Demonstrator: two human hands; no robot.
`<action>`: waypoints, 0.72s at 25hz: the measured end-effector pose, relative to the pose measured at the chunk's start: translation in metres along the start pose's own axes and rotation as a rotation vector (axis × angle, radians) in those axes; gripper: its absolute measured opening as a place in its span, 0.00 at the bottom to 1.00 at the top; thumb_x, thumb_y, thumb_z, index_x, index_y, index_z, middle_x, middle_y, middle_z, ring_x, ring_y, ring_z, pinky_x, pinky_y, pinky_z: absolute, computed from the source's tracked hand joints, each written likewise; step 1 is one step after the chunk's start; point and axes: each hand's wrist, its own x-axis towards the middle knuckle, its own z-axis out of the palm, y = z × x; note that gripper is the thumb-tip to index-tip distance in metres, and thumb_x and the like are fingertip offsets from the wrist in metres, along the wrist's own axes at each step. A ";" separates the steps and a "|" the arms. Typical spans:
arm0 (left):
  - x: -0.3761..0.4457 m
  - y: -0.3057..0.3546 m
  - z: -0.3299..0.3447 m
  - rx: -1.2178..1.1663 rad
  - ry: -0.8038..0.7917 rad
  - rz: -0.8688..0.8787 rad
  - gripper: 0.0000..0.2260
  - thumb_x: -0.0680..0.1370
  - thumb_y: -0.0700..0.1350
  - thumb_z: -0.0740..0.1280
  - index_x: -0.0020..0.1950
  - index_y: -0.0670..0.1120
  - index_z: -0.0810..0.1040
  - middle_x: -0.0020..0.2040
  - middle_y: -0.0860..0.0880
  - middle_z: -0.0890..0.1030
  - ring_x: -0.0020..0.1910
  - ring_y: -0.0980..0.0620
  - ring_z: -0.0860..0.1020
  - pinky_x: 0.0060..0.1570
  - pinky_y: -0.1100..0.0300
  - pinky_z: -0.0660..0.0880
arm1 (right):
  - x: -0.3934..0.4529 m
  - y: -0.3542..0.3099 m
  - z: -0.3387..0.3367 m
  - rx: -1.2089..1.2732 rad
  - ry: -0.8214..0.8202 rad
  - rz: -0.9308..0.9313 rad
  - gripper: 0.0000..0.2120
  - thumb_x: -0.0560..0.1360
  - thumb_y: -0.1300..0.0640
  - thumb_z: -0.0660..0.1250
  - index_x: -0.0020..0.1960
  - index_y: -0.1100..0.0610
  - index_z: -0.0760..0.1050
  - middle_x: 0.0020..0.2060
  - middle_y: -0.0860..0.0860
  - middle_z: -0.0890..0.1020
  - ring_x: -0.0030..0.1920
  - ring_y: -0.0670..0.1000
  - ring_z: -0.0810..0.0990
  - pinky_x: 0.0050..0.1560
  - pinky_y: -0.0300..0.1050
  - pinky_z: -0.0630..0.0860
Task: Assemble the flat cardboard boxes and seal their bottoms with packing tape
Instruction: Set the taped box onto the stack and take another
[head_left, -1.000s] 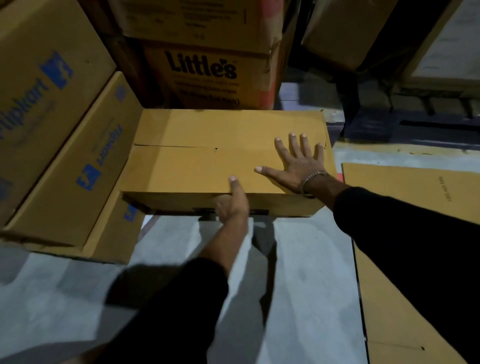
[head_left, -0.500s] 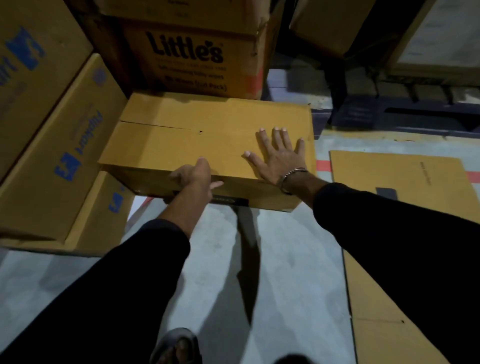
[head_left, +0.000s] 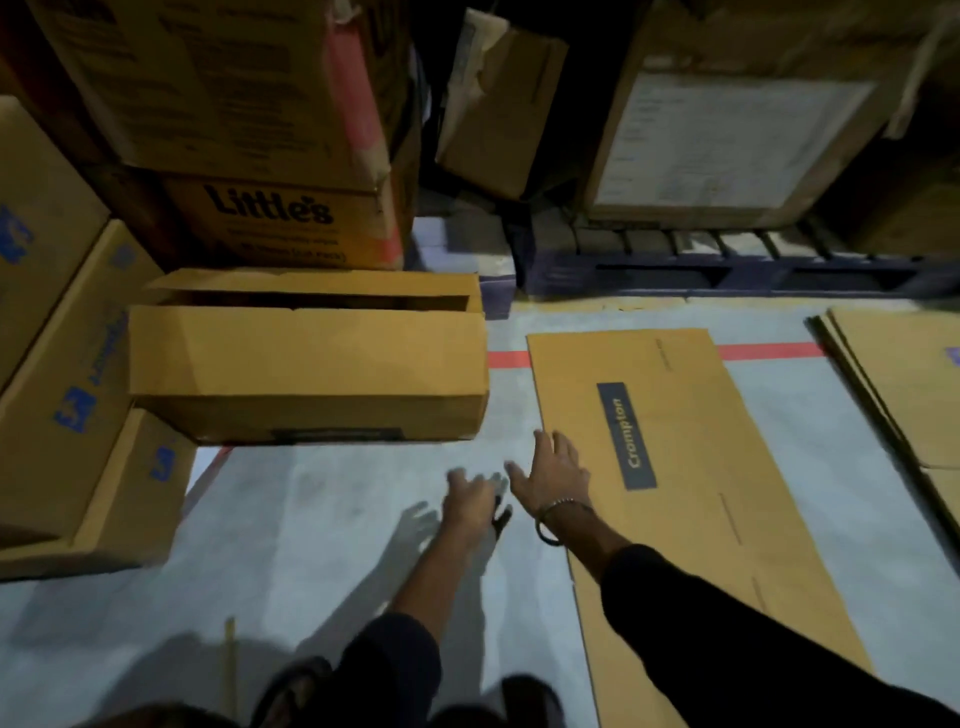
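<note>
Both hands had left the assembled box (head_left: 306, 364) — the left hand (head_left: 470, 499) and right hand (head_left: 553, 470) hovered empty, fingers spread, over the floor (head_left: 311, 519). The flat box (head_left: 670, 467) beside them looked light, stiff — best gripped at its near long edge.

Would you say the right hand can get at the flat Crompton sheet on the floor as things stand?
Probably yes: the right hand, fingers spread and empty, is already at the left edge of the flat Crompton sheet, which lies bare with nothing on top.
</note>
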 end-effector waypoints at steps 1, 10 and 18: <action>-0.015 -0.024 0.019 0.062 -0.066 0.001 0.25 0.80 0.45 0.67 0.75 0.45 0.64 0.71 0.43 0.74 0.69 0.38 0.75 0.49 0.59 0.82 | -0.010 0.019 0.015 0.025 -0.097 0.103 0.34 0.80 0.43 0.66 0.80 0.55 0.57 0.80 0.57 0.57 0.80 0.60 0.56 0.72 0.61 0.66; 0.006 -0.183 0.070 0.535 -0.153 -0.149 0.23 0.82 0.40 0.65 0.77 0.43 0.66 0.73 0.39 0.74 0.68 0.39 0.76 0.67 0.49 0.74 | -0.040 0.161 0.122 -0.045 -0.234 0.514 0.58 0.67 0.24 0.70 0.81 0.56 0.49 0.78 0.59 0.55 0.78 0.64 0.55 0.66 0.63 0.73; 0.028 -0.168 0.105 0.673 -0.091 -0.077 0.23 0.83 0.47 0.63 0.78 0.46 0.67 0.75 0.44 0.72 0.72 0.42 0.73 0.69 0.49 0.73 | -0.025 0.183 0.127 -0.186 -0.167 0.382 0.57 0.68 0.22 0.65 0.84 0.53 0.50 0.73 0.65 0.67 0.71 0.66 0.70 0.70 0.55 0.70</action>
